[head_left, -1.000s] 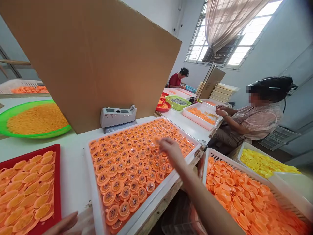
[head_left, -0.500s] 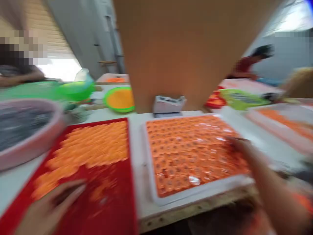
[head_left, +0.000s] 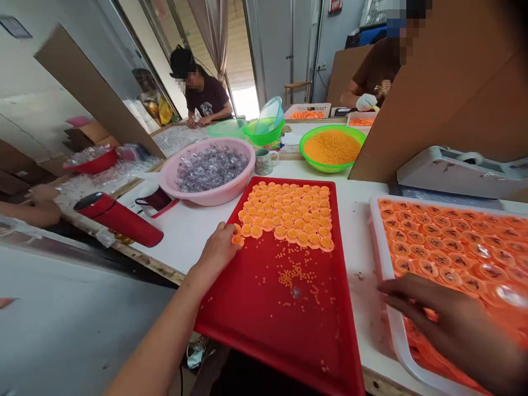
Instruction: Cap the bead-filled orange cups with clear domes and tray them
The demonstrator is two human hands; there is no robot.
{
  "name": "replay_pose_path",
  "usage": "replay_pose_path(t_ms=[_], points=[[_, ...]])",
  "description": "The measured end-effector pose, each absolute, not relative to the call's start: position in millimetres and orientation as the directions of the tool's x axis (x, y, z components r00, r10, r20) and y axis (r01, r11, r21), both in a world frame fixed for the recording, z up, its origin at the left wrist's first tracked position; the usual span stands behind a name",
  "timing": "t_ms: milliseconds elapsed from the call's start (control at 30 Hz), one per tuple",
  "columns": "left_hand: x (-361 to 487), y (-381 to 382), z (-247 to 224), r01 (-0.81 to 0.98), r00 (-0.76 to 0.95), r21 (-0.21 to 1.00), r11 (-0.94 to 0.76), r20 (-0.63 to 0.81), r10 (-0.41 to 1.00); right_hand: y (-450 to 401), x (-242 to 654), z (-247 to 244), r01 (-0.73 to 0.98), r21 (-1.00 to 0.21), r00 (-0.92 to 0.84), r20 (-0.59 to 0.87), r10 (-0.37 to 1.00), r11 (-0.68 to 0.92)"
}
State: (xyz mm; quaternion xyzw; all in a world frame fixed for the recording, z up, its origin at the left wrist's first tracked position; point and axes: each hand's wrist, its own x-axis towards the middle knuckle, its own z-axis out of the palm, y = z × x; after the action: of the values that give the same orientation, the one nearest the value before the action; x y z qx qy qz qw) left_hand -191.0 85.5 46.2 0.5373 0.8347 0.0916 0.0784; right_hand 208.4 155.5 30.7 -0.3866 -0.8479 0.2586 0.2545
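Observation:
My left hand is at the left edge of a red tray, its fingers closed around a small orange cup. Rows of similar orange cups filled with yellow-orange bits cover the far half of that tray. Loose bits lie scattered across its bare near part. To the right, my right hand hovers over the left rim of a white tray, fingers stretched out and apart, with nothing visible in them. Orange pieces with dark centres and clear, shiny covers fill the white tray.
A pink basin of clear plastic pieces, a mug and a green bowl of orange bits stand behind. A red flask lies at left. Cardboard rises at right. Co-workers sit across the table.
The view has swung left, so both trays appear further right. My left hand has moved up to the cups at the tray's left edge. My right hand has drawn back to the white tray's left rim.

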Motion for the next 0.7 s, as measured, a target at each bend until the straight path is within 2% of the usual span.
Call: replay_pose_path(t_ms=[67, 133, 267, 433, 500, 567, 633, 700], points=[[-194, 85, 46, 0.900, -0.350, 0.257, 0.352, -0.054, 0.935, 149, 182, 39, 0.430, -0.656, -0.752, 0.120, 0.648, 0.621], [-198, 85, 43, 0.905, -0.308, 0.287, 0.313, -0.063, 0.949, 145, 145, 40, 0.388, -0.659, -0.800, 0.107, 0.591, 0.645], [-200, 79, 36, 0.898, -0.251, 0.357, 0.259, -0.068, 0.965, 129, 87, 29, 0.459, -0.582, -0.815, 0.024, 0.579, 0.671], [-198, 73, 33, 0.883, -0.195, 0.423, 0.202, -0.061, 0.979, 100, 72, 19, 0.557, -0.421, -0.799, -0.037, 0.600, 0.716], [-197, 73, 35, 0.871, -0.200, 0.446, 0.206, -0.060, 0.978, 96, 76, 14, 0.566, -0.485, -0.769, -0.021, 0.638, 0.667], [-193, 71, 37, 0.852, -0.218, 0.474, 0.223, -0.065, 0.974, 94, 83, 12, 0.551, -0.678, -0.686, -0.036, 0.727, 0.486], [-184, 66, 40, 0.828, -0.223, 0.510, 0.233, -0.081, 0.971, 92, 89, 13, 0.432, -0.888, -0.586, -0.147, 0.796, 0.154], [-170, 59, 43, 0.807, -0.198, 0.547, 0.222, -0.105, 0.975, 88, 96, 18, 0.218, -0.954, -0.558, -0.295, 0.775, -0.206]])
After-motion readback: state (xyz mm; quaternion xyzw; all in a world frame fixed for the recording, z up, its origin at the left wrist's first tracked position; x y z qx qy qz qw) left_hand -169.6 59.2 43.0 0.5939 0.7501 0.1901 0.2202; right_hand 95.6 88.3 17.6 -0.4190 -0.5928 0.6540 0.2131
